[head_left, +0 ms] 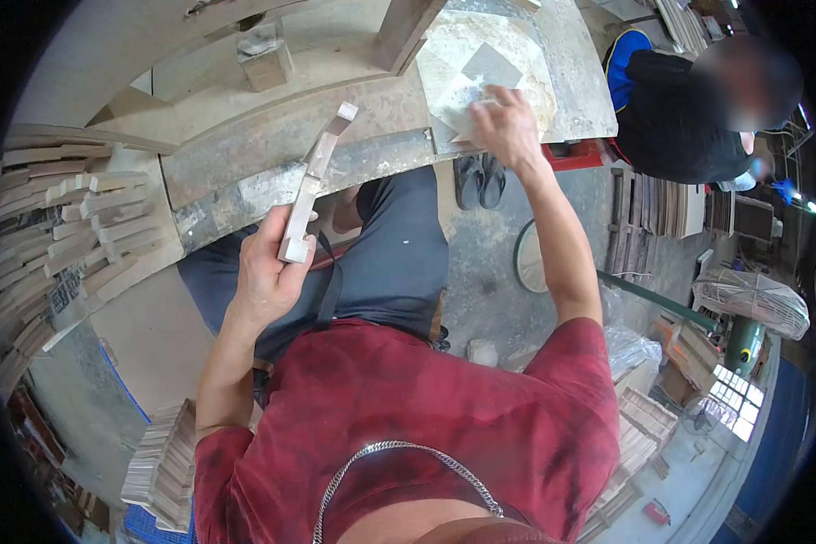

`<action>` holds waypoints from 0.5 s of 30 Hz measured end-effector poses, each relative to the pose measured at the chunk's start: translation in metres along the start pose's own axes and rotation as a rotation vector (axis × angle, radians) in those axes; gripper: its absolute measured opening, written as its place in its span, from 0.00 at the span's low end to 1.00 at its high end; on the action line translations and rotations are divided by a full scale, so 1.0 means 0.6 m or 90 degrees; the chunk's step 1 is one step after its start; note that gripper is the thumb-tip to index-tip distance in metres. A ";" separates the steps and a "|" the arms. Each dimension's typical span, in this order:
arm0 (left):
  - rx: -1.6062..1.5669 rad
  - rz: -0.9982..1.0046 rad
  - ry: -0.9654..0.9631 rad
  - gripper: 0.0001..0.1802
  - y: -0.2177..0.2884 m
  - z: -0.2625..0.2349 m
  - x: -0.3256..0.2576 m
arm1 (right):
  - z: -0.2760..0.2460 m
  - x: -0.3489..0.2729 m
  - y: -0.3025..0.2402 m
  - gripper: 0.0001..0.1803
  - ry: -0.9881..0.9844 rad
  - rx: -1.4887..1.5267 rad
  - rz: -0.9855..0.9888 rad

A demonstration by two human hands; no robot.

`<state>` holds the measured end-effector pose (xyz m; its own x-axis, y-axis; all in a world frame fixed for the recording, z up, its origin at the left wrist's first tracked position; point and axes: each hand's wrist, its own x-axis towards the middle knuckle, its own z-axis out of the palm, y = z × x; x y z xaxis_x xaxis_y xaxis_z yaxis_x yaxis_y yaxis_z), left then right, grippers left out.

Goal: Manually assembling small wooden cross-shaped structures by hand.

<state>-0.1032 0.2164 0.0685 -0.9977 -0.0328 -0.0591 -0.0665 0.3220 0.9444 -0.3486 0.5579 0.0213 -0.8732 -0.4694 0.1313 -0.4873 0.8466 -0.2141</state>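
Wood strip [313, 181]: long, narrow, notched at the top end, held upright with a slight tilt in the left hand [272, 272]. Fingers curled round its lower end, thumb along the side; the bottom end shows pale and square just above the palm. Strip rises up and away from that hand, its top end over the bench [245, 163].

Right hand [508, 127] is well apart from the strip, out to the right and further forward, arm stretched. It lies palm down on a grey sheet [490, 68], probably sandpaper, fingers close together and bent; whether they pinch the sheet or just press it, cannot tell. The sheet lies on a pale round-cornered board [535, 54], dusty, edges hard to make out.

Beyond the left hand: a small block [265, 59] stands on the bench, and a thick post [406, 32] is cut off by the top edge. Left of the left hand, a stack of wood pieces [72, 236], bent by the lens, far side lost in the dark rim. Below the left forearm, another stack [163, 467], partly cut off.

Under the right hand, on the floor, a pair of sandals [479, 179]. Right of the right hand, another person in a dark top [689, 118], crouched, hands not clear.
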 end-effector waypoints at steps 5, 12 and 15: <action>-0.017 -0.004 -0.007 0.15 -0.009 -0.007 -0.002 | 0.011 -0.031 0.070 0.22 0.134 0.198 0.143; -0.022 0.000 0.015 0.15 -0.002 -0.001 -0.008 | 0.055 -0.063 0.011 0.18 0.185 -0.007 -0.014; -0.033 0.011 0.019 0.15 0.005 0.006 -0.015 | 0.061 -0.060 0.016 0.17 0.205 0.041 0.051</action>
<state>-0.0944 0.2209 0.0707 -0.9979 -0.0558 -0.0330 -0.0470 0.2737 0.9607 -0.3223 0.5737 -0.0211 -0.8654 -0.2900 0.4086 -0.4261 0.8549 -0.2958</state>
